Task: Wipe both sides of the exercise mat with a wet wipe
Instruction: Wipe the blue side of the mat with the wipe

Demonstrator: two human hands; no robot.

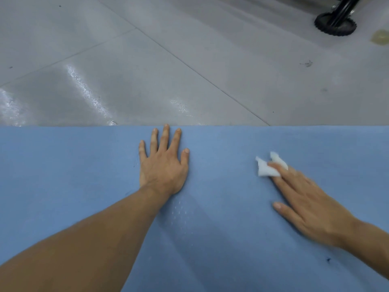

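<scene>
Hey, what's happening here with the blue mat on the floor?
A person is cleaning a blue exercise mat spread on a grey tiled floor. The left hand lies flat on the mat with fingers spread, near its far edge, apparently steadying it. The right hand presses a crumpled white wet wipe against the mat with straight fingers.

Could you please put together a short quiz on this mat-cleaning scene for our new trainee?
1. True or false: the left hand lies flat on the blue exercise mat.
2. Which hand presses the crumpled white wet wipe onto the mat? A) left hand B) right hand
3. Fill in: the black round stand foot rests on the grey tiled ____.
Key: 1 true; 2 B; 3 floor.
</scene>
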